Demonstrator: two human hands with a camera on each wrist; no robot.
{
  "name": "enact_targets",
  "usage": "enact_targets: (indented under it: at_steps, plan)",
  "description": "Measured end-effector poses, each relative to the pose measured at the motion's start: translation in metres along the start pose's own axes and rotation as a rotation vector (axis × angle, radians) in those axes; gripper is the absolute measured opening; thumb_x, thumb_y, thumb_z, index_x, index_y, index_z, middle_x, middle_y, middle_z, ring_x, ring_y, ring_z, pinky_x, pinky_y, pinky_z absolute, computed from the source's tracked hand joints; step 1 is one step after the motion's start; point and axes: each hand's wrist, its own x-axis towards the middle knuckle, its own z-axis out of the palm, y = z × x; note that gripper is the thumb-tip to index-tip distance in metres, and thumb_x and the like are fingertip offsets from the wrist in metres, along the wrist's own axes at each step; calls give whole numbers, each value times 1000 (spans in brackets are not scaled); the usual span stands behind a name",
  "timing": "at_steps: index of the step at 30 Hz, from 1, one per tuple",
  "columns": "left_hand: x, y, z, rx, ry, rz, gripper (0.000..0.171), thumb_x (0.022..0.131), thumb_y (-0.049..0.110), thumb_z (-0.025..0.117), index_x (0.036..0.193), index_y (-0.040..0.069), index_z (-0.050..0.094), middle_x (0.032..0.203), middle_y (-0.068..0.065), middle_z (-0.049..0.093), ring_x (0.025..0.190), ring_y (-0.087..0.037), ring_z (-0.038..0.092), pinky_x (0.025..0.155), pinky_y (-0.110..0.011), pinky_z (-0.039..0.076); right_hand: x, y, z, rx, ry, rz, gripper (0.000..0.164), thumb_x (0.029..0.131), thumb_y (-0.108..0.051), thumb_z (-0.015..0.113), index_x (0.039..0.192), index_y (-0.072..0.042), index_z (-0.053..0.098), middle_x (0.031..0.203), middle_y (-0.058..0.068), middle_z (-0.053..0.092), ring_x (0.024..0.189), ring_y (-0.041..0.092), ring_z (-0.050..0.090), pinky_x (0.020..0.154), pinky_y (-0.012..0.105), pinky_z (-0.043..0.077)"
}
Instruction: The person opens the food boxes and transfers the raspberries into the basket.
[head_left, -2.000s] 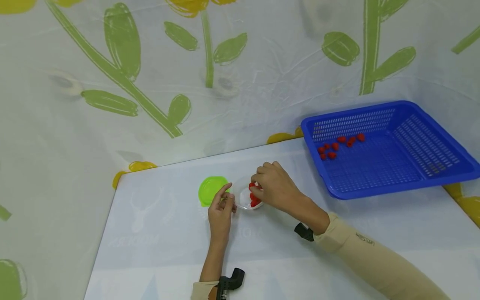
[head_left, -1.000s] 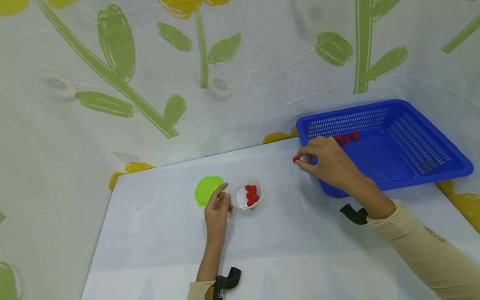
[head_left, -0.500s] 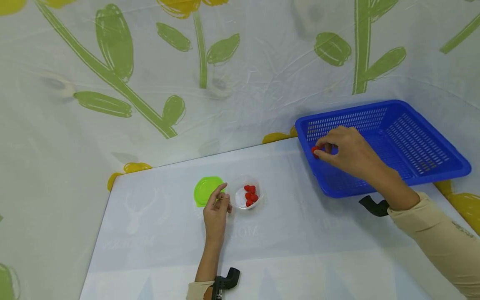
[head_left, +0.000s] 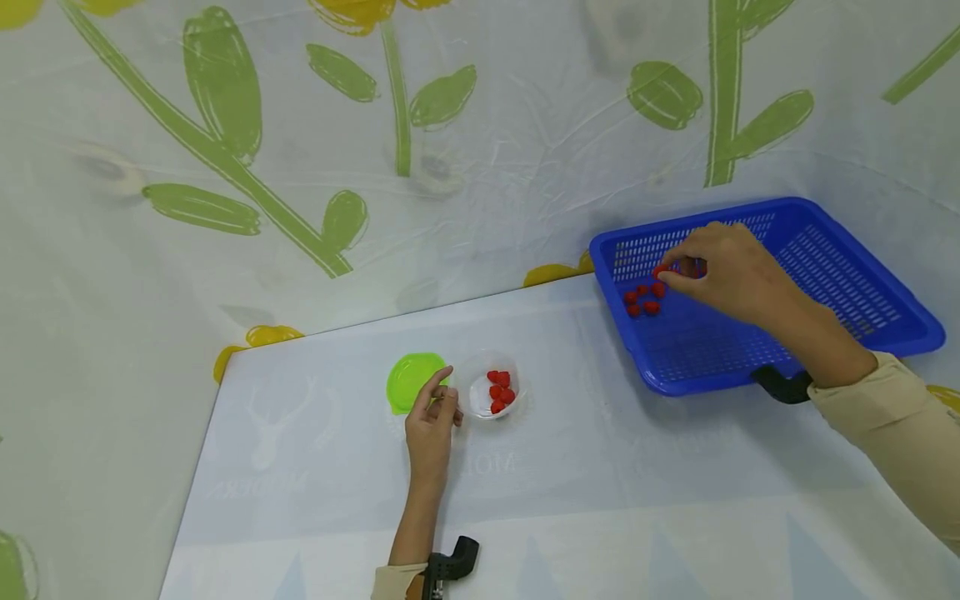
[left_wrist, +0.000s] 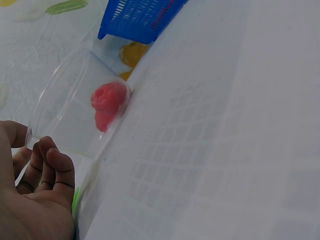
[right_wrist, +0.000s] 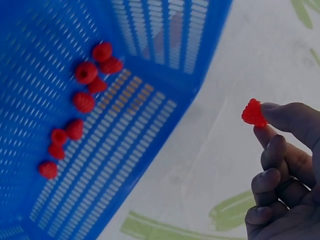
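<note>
One bumpy, bright-red, cone-shaped raspberry [right_wrist: 253, 113] pinched in right-hand fingers [right_wrist: 265, 134], clear cup [left_wrist: 70, 112] gripped at rim by left-hand fingers [left_wrist: 61, 167].

Left forearm [head_left: 415, 521] enters from the near side and runs almost straight toward the far side, with a slight lean to the right. Left grip [head_left: 431, 435] is turned palm to the right, forefinger reaching out to the far right, remaining fingers [left_wrist: 63, 167] bent in toward the palm. Thumb and fingertips appear set in a light pinch, though overlap leaves the contact hard to judge. Right forearm [head_left: 813, 333] enters from the near right and slants far and left. Right grip [head_left: 731, 271] stands well apart from the left and farther off, back uppermost, thumb [right_wrist: 287, 117] and forefinger [right_wrist: 264, 134] pinching at the tips, other fingers curled in a row.
</note>
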Motion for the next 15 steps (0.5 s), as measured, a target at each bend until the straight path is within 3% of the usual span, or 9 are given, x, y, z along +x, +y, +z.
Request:
enact_targets:
  at_steps: [7, 12, 15]
  plan:
    - [0, 0, 0, 1, -1, 7, 33, 90, 28, 58, 123, 23, 57, 88, -9, 50, 65, -27, 51, 59, -24, 49, 7, 20, -2, 5, -84, 63, 15, 81, -24, 70, 89, -11, 72, 82, 6, 64, 82, 26, 51, 74, 44, 36]
    - [0, 1, 1, 0, -5, 5, 34, 91, 26, 58, 124, 20, 57, 88, -11, 50, 65, -29, 51, 59, -23, 49, 12, 31, 1, -17, -108, 74, 14, 82, -22, 69, 89, -10, 72, 74, 3, 60, 66, 19, 48, 55, 32, 37]
    - [0, 0, 1, 6, -3, 0, 34, 91, 26, 58, 124, 21, 57, 88, -10, 50, 65, -28, 51, 58, -23, 49, 15, 37, 4, -11, -148, 90, 15, 83, -23, 68, 90, -10, 72, 73, 2, 58, 61, 18, 45, 51, 31, 37]
